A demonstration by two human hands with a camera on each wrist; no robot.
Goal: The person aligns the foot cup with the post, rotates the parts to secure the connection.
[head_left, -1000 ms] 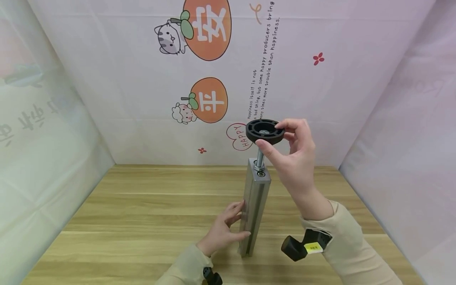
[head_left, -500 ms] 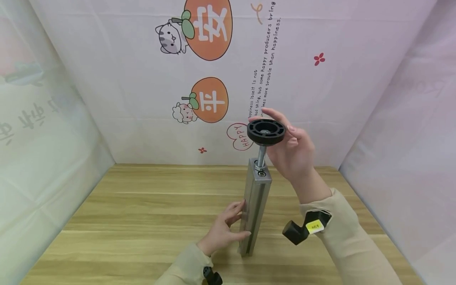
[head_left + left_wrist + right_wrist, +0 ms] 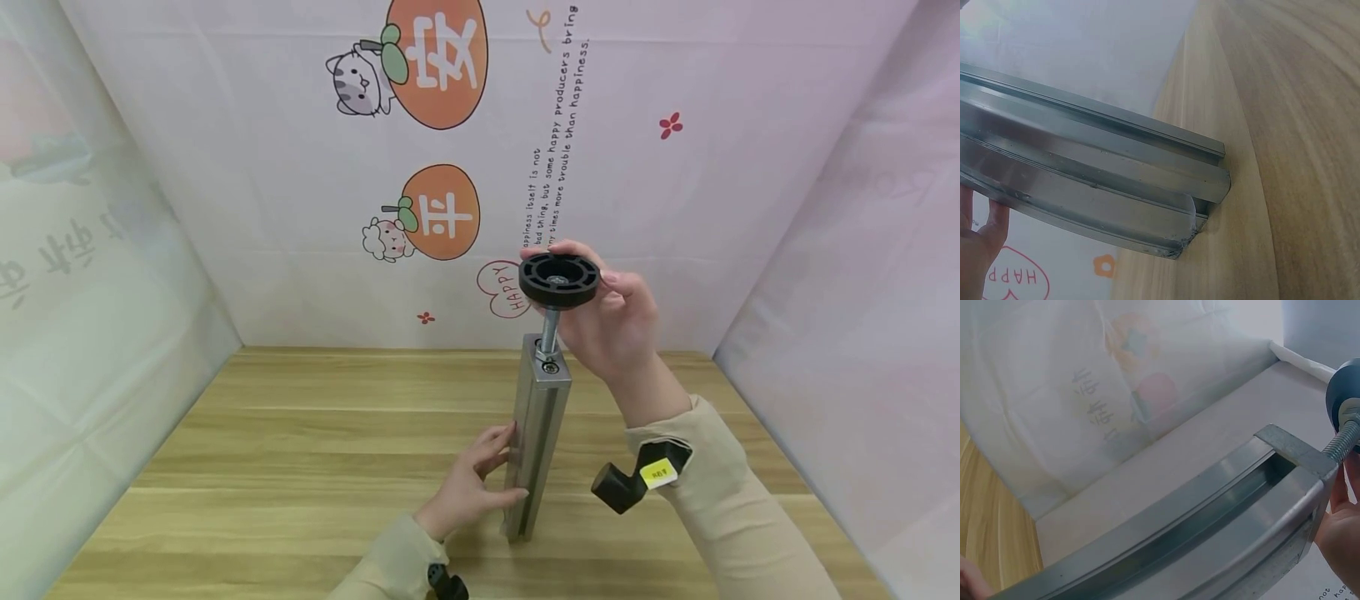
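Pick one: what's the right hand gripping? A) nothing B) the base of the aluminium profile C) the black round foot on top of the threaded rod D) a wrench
C: the right hand has its fingers curled round the black round foot above the upright aluminium profile, which the left hand steadies low down.

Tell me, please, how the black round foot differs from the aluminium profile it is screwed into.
The black round foot is dark, flat and disc-shaped; the aluminium profile is silvery, long and grooved. The foot sits aloft, gripped by the right hand; the profile stands upright on the table, steadied by the left hand. A threaded rod joins them.
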